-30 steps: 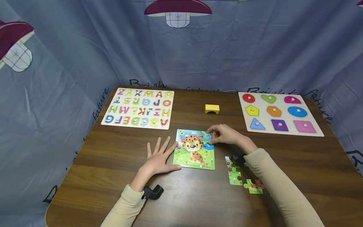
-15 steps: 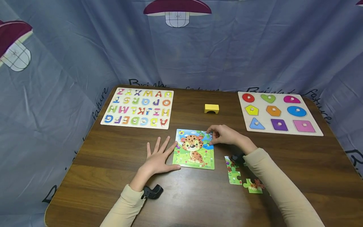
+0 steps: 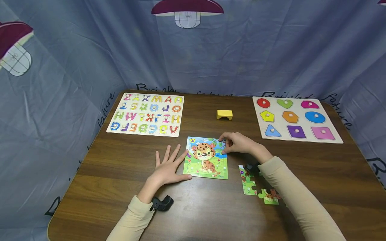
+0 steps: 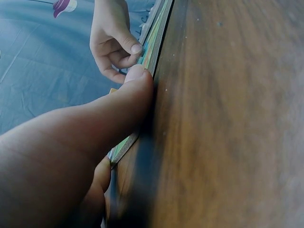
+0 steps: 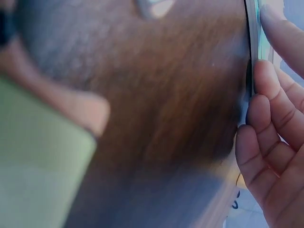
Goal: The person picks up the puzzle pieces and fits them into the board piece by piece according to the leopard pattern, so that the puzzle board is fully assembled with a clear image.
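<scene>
A square leopard jigsaw puzzle point(image 3: 205, 167) lies on the table between the two hands. The left hand point(image 3: 167, 170) has its fingers spread, with fingertips and thumb touching the puzzle's left edge and lower left corner. At the puzzle's upper right corner, the right hand point(image 3: 239, 143) pinches a blue-green puzzle piece with curled fingers, partly hiding it. In the left wrist view, the left thumb point(image 4: 118, 102) presses against the puzzle's edge, with the right hand point(image 4: 111, 42) beyond. Fingertips of the right hand point(image 5: 275, 114) meet the puzzle's edge in the right wrist view.
Loose puzzle pieces point(image 3: 249, 185) lie right of the puzzle, partly covered by the right wrist camera and sleeve. A yellow arch block point(image 3: 224, 114) stands behind. An alphabet board point(image 3: 144, 113) is at back left, a shapes board point(image 3: 297, 118) at back right. Curtains surround the table.
Both hands stay almost exactly where they were, and the puzzle keeps its place. The whole head view shifts very slightly.
</scene>
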`<control>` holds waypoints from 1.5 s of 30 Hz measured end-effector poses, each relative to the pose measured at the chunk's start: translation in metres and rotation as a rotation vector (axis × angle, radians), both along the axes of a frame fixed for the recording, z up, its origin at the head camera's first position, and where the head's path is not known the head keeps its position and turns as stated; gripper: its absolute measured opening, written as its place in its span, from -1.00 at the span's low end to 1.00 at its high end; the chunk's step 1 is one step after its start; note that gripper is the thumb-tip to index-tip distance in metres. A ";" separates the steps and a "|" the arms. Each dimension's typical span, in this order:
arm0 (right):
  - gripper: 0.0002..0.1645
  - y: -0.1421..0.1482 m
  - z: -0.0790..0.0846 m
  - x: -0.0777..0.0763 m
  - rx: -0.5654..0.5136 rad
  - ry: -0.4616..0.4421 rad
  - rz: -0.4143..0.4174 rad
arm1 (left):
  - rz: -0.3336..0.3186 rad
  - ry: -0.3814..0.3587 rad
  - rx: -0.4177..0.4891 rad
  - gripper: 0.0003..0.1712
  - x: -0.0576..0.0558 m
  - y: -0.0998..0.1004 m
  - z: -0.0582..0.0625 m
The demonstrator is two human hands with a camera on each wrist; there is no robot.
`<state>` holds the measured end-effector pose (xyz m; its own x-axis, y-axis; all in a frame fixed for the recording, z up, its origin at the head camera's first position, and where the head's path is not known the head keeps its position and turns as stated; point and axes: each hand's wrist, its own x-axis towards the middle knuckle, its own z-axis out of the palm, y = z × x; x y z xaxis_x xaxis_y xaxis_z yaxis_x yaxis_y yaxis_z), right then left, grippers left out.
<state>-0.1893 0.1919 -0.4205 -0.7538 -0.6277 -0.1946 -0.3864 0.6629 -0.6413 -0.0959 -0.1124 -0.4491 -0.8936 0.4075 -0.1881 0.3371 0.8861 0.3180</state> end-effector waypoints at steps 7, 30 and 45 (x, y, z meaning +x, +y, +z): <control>-0.47 0.010 0.009 0.006 0.003 0.019 -0.013 | 0.002 0.004 -0.004 0.06 -0.001 0.000 0.000; -0.45 0.084 0.003 0.095 0.179 0.154 -0.059 | 0.009 -0.016 -0.017 0.07 0.002 -0.002 0.003; -0.49 0.088 -0.006 0.094 0.122 0.144 -0.068 | -0.002 0.000 0.002 0.06 0.001 0.001 0.001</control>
